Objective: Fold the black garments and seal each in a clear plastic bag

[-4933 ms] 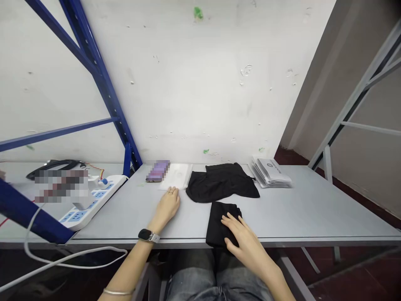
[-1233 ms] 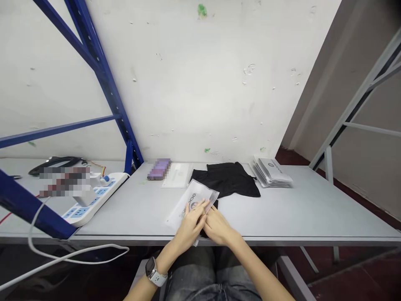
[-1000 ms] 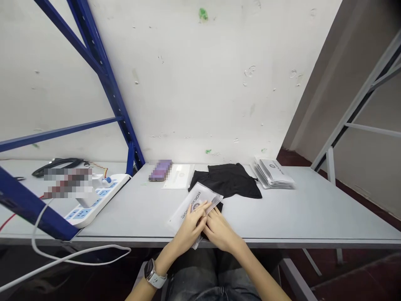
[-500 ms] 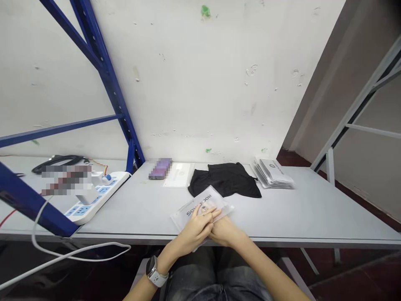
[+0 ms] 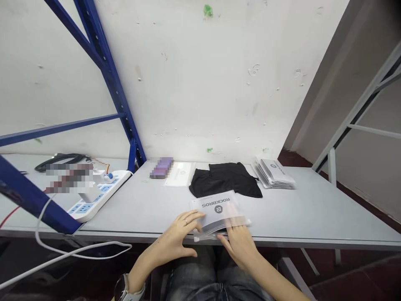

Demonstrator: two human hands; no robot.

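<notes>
Nearest the camera, the person's lap in grey denim jeans (image 5: 200, 278) sat just below the table edge, and a white-strapped wristwatch (image 5: 127, 288) circled the left wrist. The left hand (image 5: 173, 236) was open and released, its fingertips (image 5: 199, 216) only just meeting the bag's left edge, while the right hand (image 5: 239, 246) grasped the near right part of a flat, frosted clear plastic zip bag (image 5: 219, 211), with its thumb and fingers closed on the near edge by the pale zip strip (image 5: 206, 237). The two hands stood apart with the bag between them. The bag lay flat near the front of the pale grey metal table (image 5: 316, 213), its black ROCKBROS print facing up (whether anything was sealed inside, the frosting hid). To the left stood a white power strip with blue sockets (image 5: 94, 196). Farther back, a rumpled black cloth garment (image 5: 224, 184) lay just beyond the bag, with a fanned stack of white printed bags (image 5: 272, 173) to its right and a white paper card (image 5: 178, 173) to its left, beside a pixelated purple phone (image 5: 162, 168).
</notes>
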